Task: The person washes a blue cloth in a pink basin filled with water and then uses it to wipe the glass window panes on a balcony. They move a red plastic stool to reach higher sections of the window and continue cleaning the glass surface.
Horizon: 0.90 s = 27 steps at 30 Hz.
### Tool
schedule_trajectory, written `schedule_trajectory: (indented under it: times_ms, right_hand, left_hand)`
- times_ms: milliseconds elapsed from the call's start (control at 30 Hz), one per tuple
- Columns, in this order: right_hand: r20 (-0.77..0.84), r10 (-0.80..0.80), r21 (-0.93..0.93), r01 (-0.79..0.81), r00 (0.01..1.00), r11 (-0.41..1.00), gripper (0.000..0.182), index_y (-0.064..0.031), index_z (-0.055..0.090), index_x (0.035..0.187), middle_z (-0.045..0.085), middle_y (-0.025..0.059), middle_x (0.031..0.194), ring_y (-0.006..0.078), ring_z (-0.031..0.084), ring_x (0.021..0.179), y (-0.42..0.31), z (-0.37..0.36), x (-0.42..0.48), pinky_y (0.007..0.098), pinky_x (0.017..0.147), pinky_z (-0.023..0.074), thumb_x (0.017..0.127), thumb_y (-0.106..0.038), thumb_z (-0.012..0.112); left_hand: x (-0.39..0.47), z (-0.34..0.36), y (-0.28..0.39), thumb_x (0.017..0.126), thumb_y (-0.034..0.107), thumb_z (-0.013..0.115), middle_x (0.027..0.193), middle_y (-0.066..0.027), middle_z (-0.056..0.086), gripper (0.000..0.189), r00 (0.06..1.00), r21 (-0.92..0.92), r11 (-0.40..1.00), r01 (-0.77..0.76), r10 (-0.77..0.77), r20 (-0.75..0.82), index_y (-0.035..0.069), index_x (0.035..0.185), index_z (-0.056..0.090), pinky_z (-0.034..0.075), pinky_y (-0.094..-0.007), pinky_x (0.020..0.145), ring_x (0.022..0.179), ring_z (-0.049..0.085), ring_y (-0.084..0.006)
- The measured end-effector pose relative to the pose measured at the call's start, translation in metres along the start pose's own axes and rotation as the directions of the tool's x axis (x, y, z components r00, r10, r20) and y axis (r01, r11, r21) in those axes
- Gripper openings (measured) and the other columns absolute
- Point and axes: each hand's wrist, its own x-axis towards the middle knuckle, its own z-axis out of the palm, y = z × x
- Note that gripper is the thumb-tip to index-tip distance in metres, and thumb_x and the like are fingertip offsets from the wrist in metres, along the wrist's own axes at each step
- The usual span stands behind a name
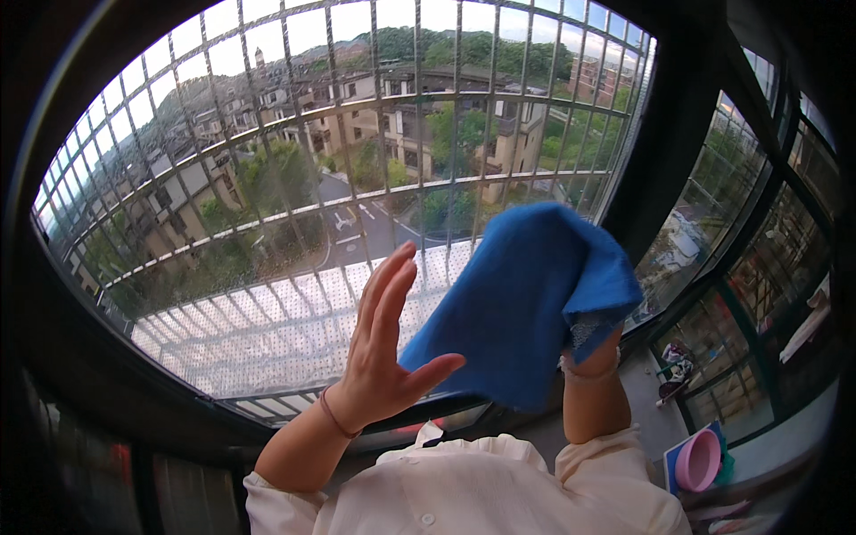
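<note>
A blue cloth [508,307] is draped over my right hand [598,351], covering its fingers; only the wrist and the base of the hand show beneath the fabric. To the left of the cloth, my left hand [384,354] is raised with its fingers up and thumb spread, holding nothing. Both hands are before a large window pane [294,247] that is speckled with marks or drops. Whether the cloth touches the glass cannot be told.
Metal security bars [384,134] and a perforated metal ledge [267,334] lie outside the pane. Dark window frames [642,160] stand at the right. A pink basin [697,461] is at the lower right, near a pale floor [638,388].
</note>
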Motion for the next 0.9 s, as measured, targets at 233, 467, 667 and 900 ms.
schedule_trajectory:
  times_ms: [233,467,667,900]
  right_hand:
    - [0.148,0.427,0.175,-0.448,0.892,0.877,0.051,-0.0012,0.050,0.119,0.058,0.0164,0.111,0.0250,0.059,0.100,0.022,0.006,-0.006,0.0390,0.084,0.0502,0.091,-0.044,0.047]
    - [-0.072,0.873,0.039,-0.873,0.483,0.486,0.080,0.0002,0.056,0.112,0.066,0.0103,0.088,0.0191,0.063,0.082,0.102,-0.023,-0.053,0.0317,0.078,0.0485,0.089,-0.065,0.017]
    - [0.251,0.959,0.139,-0.985,0.135,0.102,0.089,0.0026,0.038,0.132,0.056,0.0121,0.117,0.0231,0.047,0.115,0.130,0.032,-0.124,0.0366,0.100,0.0308,0.086,-0.070,0.014]
    - [0.266,0.771,0.435,-0.786,0.579,0.440,0.056,0.0006,0.041,0.125,0.053,0.0149,0.116,0.0264,0.054,0.106,0.117,0.056,-0.094,0.0402,0.093,0.0439,0.077,-0.013,0.067]
  left_hand:
    - [-0.019,-0.010,-0.004,0.077,0.026,0.073,0.107,-0.0144,0.061,0.071,0.733,-0.583,0.450,0.676,-0.334,0.593,0.002,0.133,0.036,0.046,-0.0327,0.089,0.096,0.060,-0.0214]
    - [-0.057,-0.010,0.008,0.092,0.021,0.054,0.096,-0.0063,0.060,0.027,0.433,-0.703,-0.252,0.665,-0.637,0.638,0.003,0.111,0.049,0.052,-0.0253,0.074,0.083,0.061,-0.0122]
    - [-0.081,-0.024,0.017,0.091,0.016,0.055,0.094,-0.0056,0.058,0.019,0.390,-0.815,-0.161,0.557,-0.816,0.427,0.006,0.106,0.050,0.049,-0.0311,0.084,0.093,0.058,-0.0127]
    - [-0.086,-0.050,0.040,0.080,0.008,0.069,0.100,-0.0072,0.059,0.037,0.478,-0.709,0.152,0.689,-0.830,0.287,0.002,0.111,0.050,0.049,-0.0294,0.084,0.095,0.059,-0.0151]
